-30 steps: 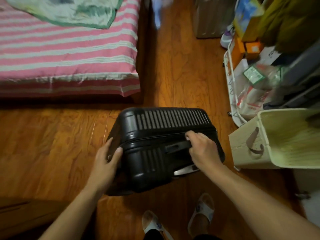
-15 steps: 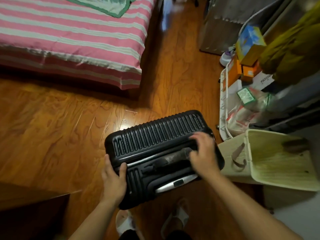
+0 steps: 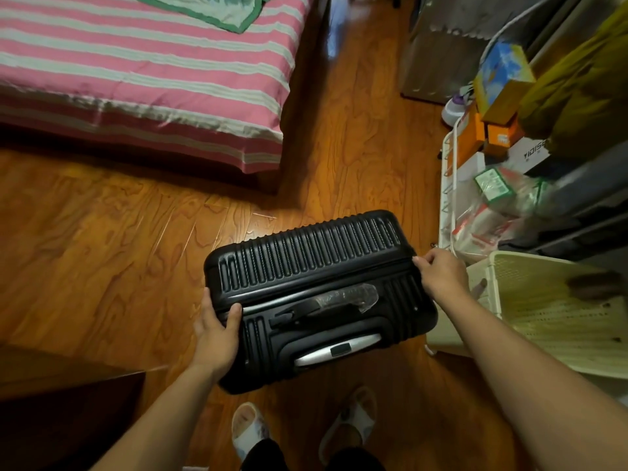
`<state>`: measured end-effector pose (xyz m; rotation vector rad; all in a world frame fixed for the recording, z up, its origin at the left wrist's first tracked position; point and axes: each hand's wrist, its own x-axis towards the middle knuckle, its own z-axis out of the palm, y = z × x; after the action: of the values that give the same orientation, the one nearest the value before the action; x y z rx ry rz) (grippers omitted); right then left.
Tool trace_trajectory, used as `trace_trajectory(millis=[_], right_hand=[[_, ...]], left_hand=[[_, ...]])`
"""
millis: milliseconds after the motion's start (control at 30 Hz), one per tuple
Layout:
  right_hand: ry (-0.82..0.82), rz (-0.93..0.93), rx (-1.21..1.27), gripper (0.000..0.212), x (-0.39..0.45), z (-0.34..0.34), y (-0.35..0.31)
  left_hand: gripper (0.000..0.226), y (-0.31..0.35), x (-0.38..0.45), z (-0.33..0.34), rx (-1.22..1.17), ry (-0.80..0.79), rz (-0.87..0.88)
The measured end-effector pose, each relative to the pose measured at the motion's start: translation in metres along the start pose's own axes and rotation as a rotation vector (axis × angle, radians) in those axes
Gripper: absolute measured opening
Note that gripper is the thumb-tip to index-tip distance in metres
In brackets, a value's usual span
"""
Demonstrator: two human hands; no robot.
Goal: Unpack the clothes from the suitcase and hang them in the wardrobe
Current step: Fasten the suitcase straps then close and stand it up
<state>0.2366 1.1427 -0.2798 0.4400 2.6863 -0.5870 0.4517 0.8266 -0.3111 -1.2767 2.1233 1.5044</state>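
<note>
A black ribbed hard-shell suitcase [image 3: 306, 263] stands closed on the wooden floor in front of my feet, its top facing me. On that top sit a carry handle wrapped in clear plastic [image 3: 343, 299] and a silver pull-handle [image 3: 336, 350]. My left hand [image 3: 215, 331] grips the suitcase's left end, thumb on top. My right hand [image 3: 441, 275] pinches something at the seam on the right top corner, fingers closed; what it holds is too small to tell. No clothes or wardrobe are in view.
A bed with a pink striped cover [image 3: 142, 79] fills the far left. A pale woven basket [image 3: 557, 314] stands right beside the suitcase. A white rack [image 3: 445, 185] with boxes and bags lines the right. Dark furniture [image 3: 61, 413] sits near left.
My right hand left the carry handle and slid right to the corner seam. My left hand stayed on the left end, and the suitcase turned so that its top faces me more.
</note>
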Motion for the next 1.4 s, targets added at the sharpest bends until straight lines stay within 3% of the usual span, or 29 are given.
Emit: trace_trajectory(millis=[333, 400, 533, 567, 733, 833, 967, 1067, 1167, 1233, 1300, 1400], right_hand=[[0.056, -0.223, -0.624, 0.016, -0.010, -0.007, -0.048], [-0.042, -0.174, -0.536, 0.009, 0.005, -0.015, -0.039], [-0.316, 0.236, 0.144, 0.015, 0.024, -0.029, -0.017], [-0.340, 0.284, 0.198, 0.016, 0.025, -0.028, -0.016], [-0.383, -0.057, -0.072, 0.016, 0.027, -0.039, -0.025], [-0.529, -0.008, 0.039, 0.018, 0.040, -0.052, -0.015], [-0.559, 0.130, 0.265, 0.026, 0.043, -0.042, 0.004], [-0.535, -0.030, 0.144, 0.030, 0.040, -0.041, 0.000], [-0.392, -0.289, -0.276, 0.032, 0.034, -0.036, -0.023], [-0.253, -0.355, -0.517, 0.031, 0.027, -0.024, -0.033], [-0.179, -0.378, -0.562, 0.028, 0.027, -0.021, -0.030], [-0.271, -0.371, -0.417, 0.028, 0.037, -0.036, -0.019]], left_hand=[[0.077, -0.013, -0.010, 0.009, -0.172, -0.052, -0.092], [0.076, -0.014, -0.012, 0.010, -0.165, -0.037, -0.097], [0.076, -0.007, -0.008, 0.007, -0.151, -0.015, -0.072], [0.076, -0.004, -0.008, 0.007, -0.151, -0.009, -0.066], [0.076, -0.008, -0.005, 0.005, -0.121, 0.031, -0.061], [0.077, -0.012, 0.000, 0.002, -0.105, 0.032, -0.066], [0.077, -0.006, 0.003, 0.007, -0.069, 0.047, -0.049], [0.078, -0.009, 0.009, 0.004, -0.071, 0.034, -0.051], [0.079, -0.013, 0.012, 0.003, -0.058, 0.022, -0.039], [0.079, -0.011, 0.008, 0.005, -0.053, 0.009, -0.062], [0.080, -0.013, -0.001, 0.008, -0.072, 0.005, -0.067], [0.081, -0.013, -0.012, 0.007, -0.076, 0.008, -0.046]])
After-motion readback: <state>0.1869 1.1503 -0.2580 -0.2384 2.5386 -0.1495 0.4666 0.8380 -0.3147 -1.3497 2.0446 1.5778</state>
